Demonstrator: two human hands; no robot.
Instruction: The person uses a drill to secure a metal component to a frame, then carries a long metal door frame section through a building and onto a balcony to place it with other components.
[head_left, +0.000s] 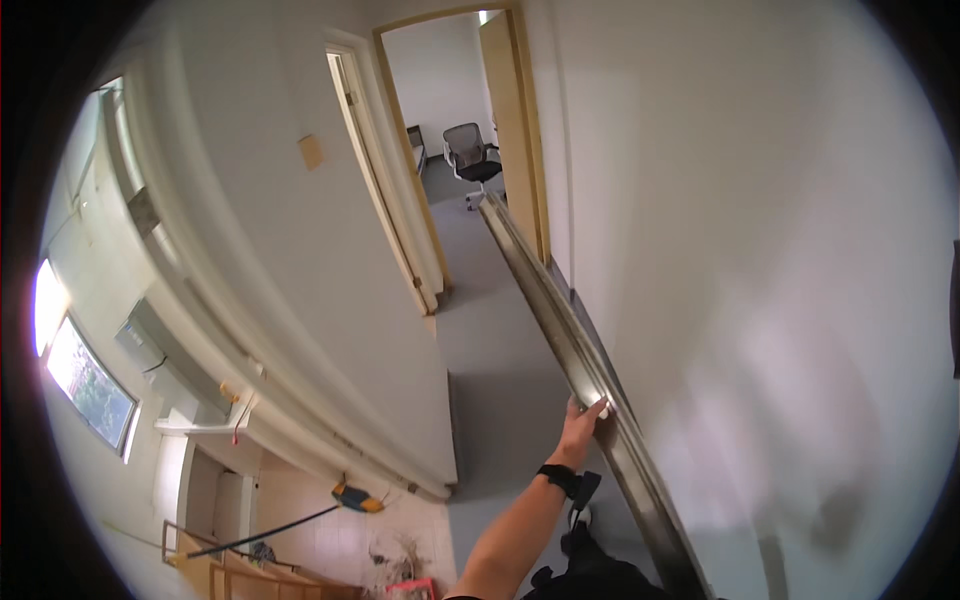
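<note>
A long grey metal channel (pixel 548 305) runs slantwise from the lower edge up toward the far doorway, close to the right wall. My left hand (pixel 580 428) grips its left edge about midway along, with the fingertips bent over the rim. A black band (pixel 562 480) circles the left wrist. My right hand is out of view. Below the channel, one of my shoes (pixel 580 516) and a dark trouser leg show on the grey floor.
Ahead, an open wooden door (pixel 512 130) leads to a room with an office chair (pixel 470 155). White walls flank the narrow corridor. At lower left, a long-handled broom (pixel 358 498), a red dustpan (pixel 412 588), debris (pixel 403 558) and wooden frames (pixel 235 578) lie in another room.
</note>
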